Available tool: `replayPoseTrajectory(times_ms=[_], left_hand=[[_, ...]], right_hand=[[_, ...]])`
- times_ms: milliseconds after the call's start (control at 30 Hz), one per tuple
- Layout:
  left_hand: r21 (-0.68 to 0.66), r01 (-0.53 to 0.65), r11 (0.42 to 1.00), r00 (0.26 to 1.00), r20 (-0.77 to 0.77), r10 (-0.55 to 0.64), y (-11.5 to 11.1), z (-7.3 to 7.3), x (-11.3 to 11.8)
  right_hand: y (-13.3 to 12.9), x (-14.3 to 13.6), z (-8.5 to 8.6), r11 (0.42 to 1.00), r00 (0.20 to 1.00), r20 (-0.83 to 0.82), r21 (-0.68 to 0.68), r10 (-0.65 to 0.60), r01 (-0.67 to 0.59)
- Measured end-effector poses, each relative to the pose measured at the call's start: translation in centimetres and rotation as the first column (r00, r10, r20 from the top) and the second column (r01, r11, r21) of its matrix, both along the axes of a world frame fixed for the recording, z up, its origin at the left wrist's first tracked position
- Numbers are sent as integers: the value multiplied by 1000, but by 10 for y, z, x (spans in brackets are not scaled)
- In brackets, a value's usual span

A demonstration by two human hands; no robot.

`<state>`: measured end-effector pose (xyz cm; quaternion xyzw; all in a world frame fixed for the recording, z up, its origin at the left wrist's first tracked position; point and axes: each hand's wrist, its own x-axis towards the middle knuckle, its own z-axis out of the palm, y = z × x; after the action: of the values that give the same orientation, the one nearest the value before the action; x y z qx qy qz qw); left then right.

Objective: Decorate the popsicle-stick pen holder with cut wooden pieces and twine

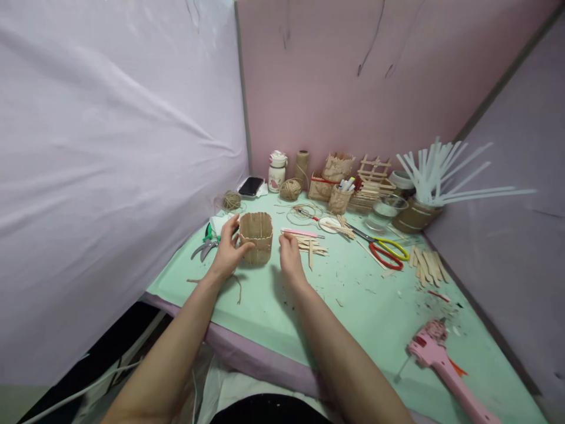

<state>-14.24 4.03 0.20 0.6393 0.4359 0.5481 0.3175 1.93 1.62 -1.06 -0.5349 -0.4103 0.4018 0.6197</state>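
A small container made of wooden sticks (256, 240) stands upright on the green-covered table, its opening facing up. My left hand (229, 248) rests against its left side, the thumb across the near face and the fingers round the far left. To the right of the container and apart from it is my right hand (290, 253), its fingers bent together near the end of a pink pen-like tool (303, 234). Whatever those fingers may hold is too small to make out. Beside that hand lies a pile of thin wooden sticks (314, 246).
Green-handled pruners (207, 242) lie left, scissors (388, 250) right, and a pink glue gun (441, 359) near right. Along the back stand a white bottle (276, 172), twine (290, 189), a glass bowl (385, 212) and a pot of white glue sticks (415, 215).
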Motion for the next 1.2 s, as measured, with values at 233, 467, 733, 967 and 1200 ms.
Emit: replayPoseTrajectory(times_ms=[233,467,733,967,1200], left_hand=[[301,-454,839,891,141,431,-53,0,24],[323,-30,946,992,-105,68,-118,-23,74],[223,260,939,940,-281,-194,-127,-16,104],[154,227,962,938,-302,-173,-118,-26,105],[146,214,966,935,-318,-159,-117,-32,105]], right_hand=[[-74,10,38,990,984,169,116,60,-80],[-146,62,23,990,894,431,7,125,-141],[-199,151,27,985,720,686,-30,-103,169],[-230,187,27,933,584,757,94,-293,347],[-211,178,23,965,652,720,92,-236,247]])
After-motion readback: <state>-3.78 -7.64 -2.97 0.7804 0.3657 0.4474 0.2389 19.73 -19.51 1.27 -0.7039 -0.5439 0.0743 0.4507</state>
